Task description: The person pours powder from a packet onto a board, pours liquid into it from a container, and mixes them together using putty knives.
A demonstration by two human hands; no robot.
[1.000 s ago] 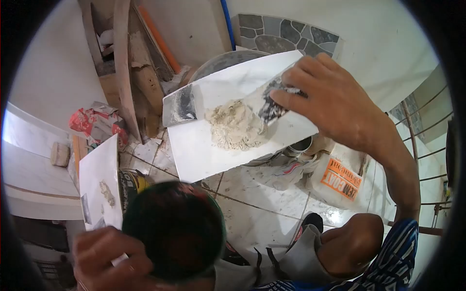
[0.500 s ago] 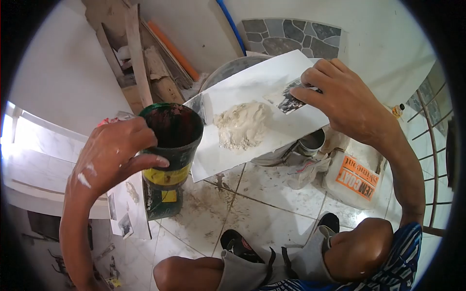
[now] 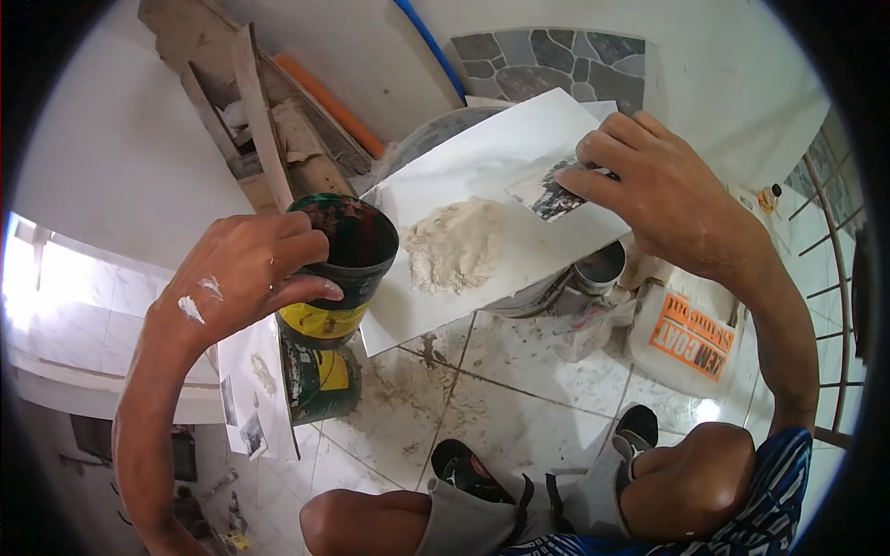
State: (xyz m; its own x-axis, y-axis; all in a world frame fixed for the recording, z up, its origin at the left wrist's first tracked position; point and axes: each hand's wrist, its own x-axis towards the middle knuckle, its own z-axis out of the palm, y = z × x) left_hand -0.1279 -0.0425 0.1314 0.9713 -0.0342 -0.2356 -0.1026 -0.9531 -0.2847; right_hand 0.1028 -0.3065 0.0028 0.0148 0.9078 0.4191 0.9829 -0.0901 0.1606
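Note:
My left hand is at the near left side of a dark can with a yellow band and a reddish, dark-stained inside. Its fingers bend over the rim, and the thumb lies along the outside. In my right hand is a flat scraper blade with dark blotches, pinched between thumb and fingers against a white board. A mound of cream-coloured powder or paste sits on the board, left of the blade. Below the can stands a green bucket with a yellow label.
A Skimcoat bag and an open tin stand right of the board. A smaller white board leans beside the green bucket. Wood scraps lean at the back left. Metal bars line the right.
My left hand has moved right and slightly up, its fingers further over the can's rim. The view has shifted a little. My right hand and the blade stay nearly in place.

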